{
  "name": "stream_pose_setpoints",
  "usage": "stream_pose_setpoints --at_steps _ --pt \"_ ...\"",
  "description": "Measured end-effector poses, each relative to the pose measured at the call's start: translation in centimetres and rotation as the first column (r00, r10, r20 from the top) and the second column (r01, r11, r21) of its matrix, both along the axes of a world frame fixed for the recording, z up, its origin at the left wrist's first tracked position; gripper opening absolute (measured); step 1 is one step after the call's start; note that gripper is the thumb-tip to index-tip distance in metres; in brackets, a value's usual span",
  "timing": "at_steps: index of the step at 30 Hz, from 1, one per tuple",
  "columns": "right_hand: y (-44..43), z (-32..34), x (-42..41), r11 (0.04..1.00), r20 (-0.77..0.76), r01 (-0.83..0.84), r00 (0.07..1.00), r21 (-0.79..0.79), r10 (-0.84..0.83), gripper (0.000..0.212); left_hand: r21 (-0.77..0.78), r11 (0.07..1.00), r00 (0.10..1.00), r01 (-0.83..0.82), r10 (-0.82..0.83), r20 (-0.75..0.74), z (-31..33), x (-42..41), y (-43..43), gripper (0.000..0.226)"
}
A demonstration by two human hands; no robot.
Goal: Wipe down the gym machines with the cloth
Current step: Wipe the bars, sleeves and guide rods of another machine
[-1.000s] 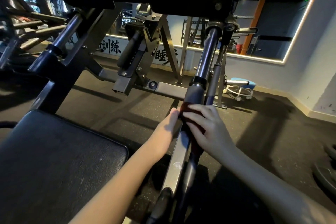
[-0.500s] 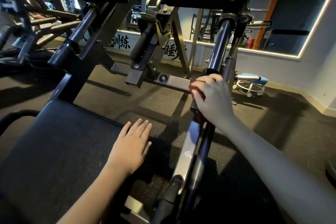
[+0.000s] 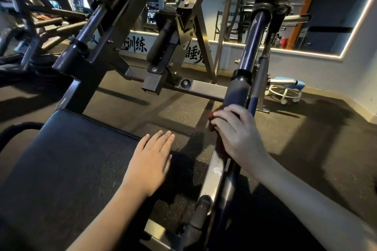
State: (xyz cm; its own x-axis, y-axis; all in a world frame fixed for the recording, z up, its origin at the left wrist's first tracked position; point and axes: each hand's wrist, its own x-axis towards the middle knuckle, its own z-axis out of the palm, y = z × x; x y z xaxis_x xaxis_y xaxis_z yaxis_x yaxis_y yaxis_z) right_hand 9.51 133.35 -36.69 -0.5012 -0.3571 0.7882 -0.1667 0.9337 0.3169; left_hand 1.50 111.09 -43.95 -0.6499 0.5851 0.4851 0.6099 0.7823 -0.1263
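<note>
The right hand (image 3: 238, 134), gripping the red cloth (image 3: 212, 120) around the machine's guide rail (image 3: 237, 93), has slid back down it. The left hand (image 3: 152, 159) lies flat at the bench's (image 3: 61, 169) right edge. Wiping continues.

A small round stool with a blue seat and white wheeled frame (image 3: 285, 87) stood on the dark speckled rubber floor (image 3: 306, 132), close to the grey wall (image 3: 336, 71). Big black painted letters (image 3: 135, 46) ran along the far wall. A thin glowing light strip (image 3: 355, 32) shone near a tall orange post (image 3: 299, 16).
</note>
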Motion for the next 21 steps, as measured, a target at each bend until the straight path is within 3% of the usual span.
stream_pose_setpoints --at_steps 3,6,11,14,17,21 --pt "0.7 2.4 -1.6 0.971 -0.067 0.015 0.997 -0.238 -0.032 0.022 -0.006 1.000 1.000 -0.008 0.008 0.001 0.0 0.0 0.1 0.054" --pt "1.4 2.5 -2.4 0.908 0.045 0.036 0.999 -0.416 -0.019 0.032 -0.024 0.999 1.000 -0.024 0.023 -0.005 -0.1 0.0 0.1 0.055" --pt "2.0 2.8 -1.5 0.992 0.261 0.043 0.965 -0.116 -0.011 0.036 -0.028 1.000 1.000 -0.012 0.012 -0.014 -0.1 -0.1 -0.1 0.055" --pt "2.1 5.4 -3.3 0.960 0.296 0.112 0.955 -0.257 -0.032 0.030 -0.013 1.000 1.000 -0.011 0.011 -0.028 -0.2 -0.2 0.0 0.055" --pt "1.4 3.0 -2.3 0.930 0.237 0.128 0.970 -0.346 -0.045 0.029 -0.025 1.000 1.000 -0.006 0.005 -0.028 -0.3 -0.1 -0.2 0.055" --pt "1.5 1.2 -0.8 0.998 0.247 0.017 0.969 -0.057 -0.002 0.030 -0.010 1.000 1.000 -0.012 0.012 -0.016 -0.2 0.2 -0.1 0.055"
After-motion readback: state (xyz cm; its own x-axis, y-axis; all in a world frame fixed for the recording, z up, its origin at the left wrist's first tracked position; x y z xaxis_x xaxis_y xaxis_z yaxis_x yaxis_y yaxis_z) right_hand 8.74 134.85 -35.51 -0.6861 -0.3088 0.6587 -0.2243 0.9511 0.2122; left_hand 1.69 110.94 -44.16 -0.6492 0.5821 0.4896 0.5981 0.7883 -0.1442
